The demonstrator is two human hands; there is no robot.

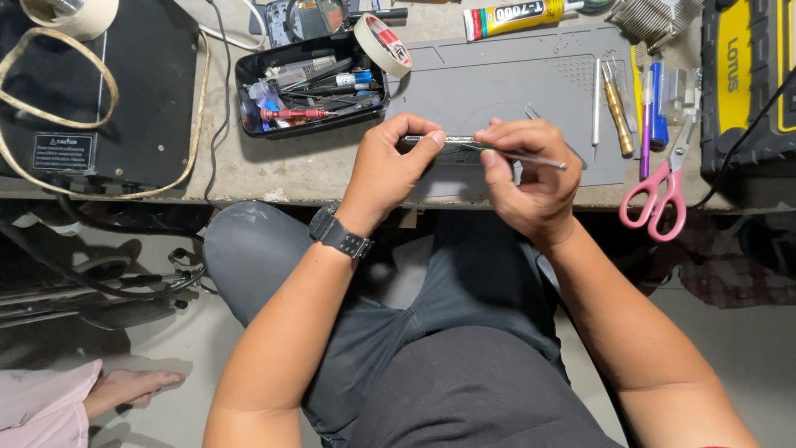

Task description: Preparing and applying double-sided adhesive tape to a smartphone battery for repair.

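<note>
Worn and stained, the pale desk carries a grey rubbery work mat with a raised rim, matte and faintly textured. Over the mat's near edge the left hand is closed on 1 end of a thin, flat metal-edged piece, pinched between thumb and fingertips so its narrow side faces up. What the piece is exactly cannot be told; it looks like a slim slab or frame with a shiny edge. The right hand is closed around slender metal tweezers, whose fine tips point right, past the knuckles, while their other end lies along the piece.

Judging from this grip, the work goes best with the left hand keeping the piece level and steady just above the mat, and the right hand guiding the tweezers lightly along the edge, so that the thin metal neither slips nor bends.

To the far left sits a black plastic tray crammed with small drivers and pens, a roll of cream tape leaning on its rim. At the right of the mat lie a brass-coloured handle tool, a thin steel probe, a blue pen-like tool and pink-handled scissors hanging over the desk's near edge. A glue tube lies at the far side.
</note>
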